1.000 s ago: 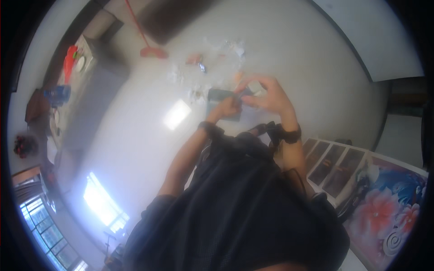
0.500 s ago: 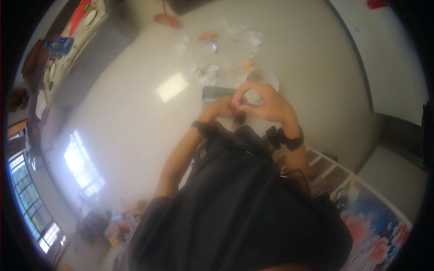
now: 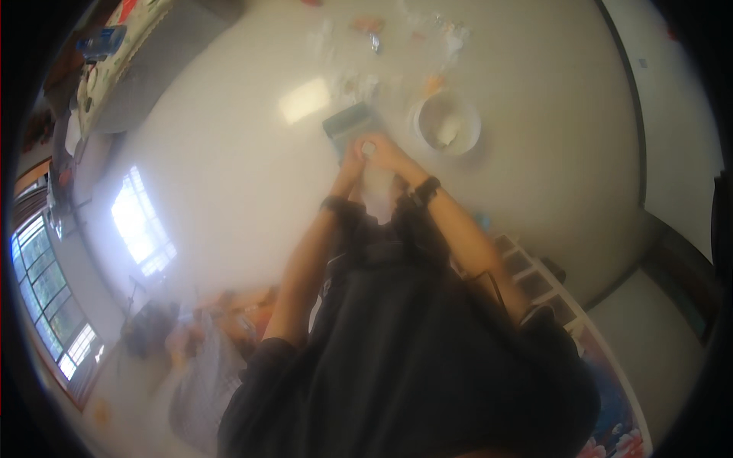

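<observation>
Both my hands come together in front of my body. My left hand point(image 3: 352, 158) has its fingers curled, and my right hand point(image 3: 390, 155) meets it from the right, also closed. A small pale spot shows between them; blur hides whether it is something held or a gap. Just beyond the hands lies a grey-green, box-like thing resembling a dustpan point(image 3: 347, 120), tilted, its near part covered by my fingers. To the right of it a round white bucket point(image 3: 475, 131) stands on the floor with something whitish inside.
Scattered litter point(image 3: 366, 27) lies on the pale floor ahead. A table with a grey cloth point(image 3: 164, 65) and a blue water jug point(image 3: 101, 43) stands at far left. By my right side is a low rack with a floral panel point(image 3: 611, 397); a clear plastic bag point(image 3: 206, 389) sits behind left.
My right hand has moved left, away from the bucket, which now shows fully. My hands are closer together, and the dustpan-like thing has turned and sits farther ahead of them.
</observation>
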Tool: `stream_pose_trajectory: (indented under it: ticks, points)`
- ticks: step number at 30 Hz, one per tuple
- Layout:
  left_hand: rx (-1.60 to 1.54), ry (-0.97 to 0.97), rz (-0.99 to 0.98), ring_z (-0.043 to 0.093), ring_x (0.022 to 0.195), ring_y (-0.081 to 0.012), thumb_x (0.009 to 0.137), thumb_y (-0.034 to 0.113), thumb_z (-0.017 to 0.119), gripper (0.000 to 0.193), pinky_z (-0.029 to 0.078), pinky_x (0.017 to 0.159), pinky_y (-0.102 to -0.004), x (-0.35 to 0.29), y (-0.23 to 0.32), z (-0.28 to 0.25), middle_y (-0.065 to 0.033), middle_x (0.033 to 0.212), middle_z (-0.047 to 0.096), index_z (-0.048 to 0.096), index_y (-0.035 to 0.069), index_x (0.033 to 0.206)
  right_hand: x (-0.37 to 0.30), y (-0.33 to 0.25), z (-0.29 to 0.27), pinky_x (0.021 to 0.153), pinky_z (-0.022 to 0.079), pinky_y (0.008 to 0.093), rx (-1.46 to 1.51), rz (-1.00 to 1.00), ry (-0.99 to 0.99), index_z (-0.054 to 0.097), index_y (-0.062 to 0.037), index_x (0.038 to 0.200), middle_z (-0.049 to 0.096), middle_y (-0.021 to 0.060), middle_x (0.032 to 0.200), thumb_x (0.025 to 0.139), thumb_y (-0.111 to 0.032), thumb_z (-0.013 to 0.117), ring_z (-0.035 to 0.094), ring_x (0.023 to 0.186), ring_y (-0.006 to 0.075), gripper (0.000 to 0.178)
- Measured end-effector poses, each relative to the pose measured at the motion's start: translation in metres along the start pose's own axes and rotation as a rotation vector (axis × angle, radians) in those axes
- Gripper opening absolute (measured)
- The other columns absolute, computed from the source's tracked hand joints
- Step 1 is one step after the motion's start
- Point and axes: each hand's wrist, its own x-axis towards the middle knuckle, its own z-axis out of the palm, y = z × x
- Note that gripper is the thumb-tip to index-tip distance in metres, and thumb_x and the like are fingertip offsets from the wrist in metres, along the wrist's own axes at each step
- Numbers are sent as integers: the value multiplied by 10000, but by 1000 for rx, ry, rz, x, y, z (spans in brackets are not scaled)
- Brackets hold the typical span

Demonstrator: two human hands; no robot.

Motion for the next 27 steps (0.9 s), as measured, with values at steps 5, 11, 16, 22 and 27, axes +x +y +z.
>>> stream_pose_trajectory:
  ticks: [5,11,16,22,27]
  points:
    - [-148,-16,-420,539,1104,-344,734,-75,457,492,445,930,-376,-15,24,14,-240,1206,515,462,24,1215,-9,52,12,771,449,319,-22,91,20,581,-17,743,631,140,789,602,100,500,596,804,259,200]
    - [-62,-16,3,517,1153,-240,751,197,739,501,409,957,-325,-20,-40,7,-111,1216,564,522,96,1190,-15,54,41,757,447,352,-68,66,93,608,-33,847,626,178,836,620,83,526,579,845,342,268]
    - [125,-34,125,539,1105,-269,732,65,641,447,444,889,-349,-18,-41,4,-156,1179,572,533,50,1165,-12,53,43,764,445,358,-118,162,64,595,-29,827,627,170,829,639,80,532,583,868,337,226]
    - [-361,-167,-598,588,915,-180,730,-11,598,446,492,632,-276,-34,8,-27,-117,1001,600,543,17,1172,-14,57,60,806,441,352,-215,349,30,595,-36,841,634,144,924,667,79,535,569,954,310,217]
    - [-292,-429,-131,563,913,-160,688,-6,583,491,473,735,-255,-7,55,-50,-65,1003,581,539,28,1176,-46,124,45,811,436,342,-277,272,95,586,-40,883,620,151,997,690,69,532,554,984,306,228]
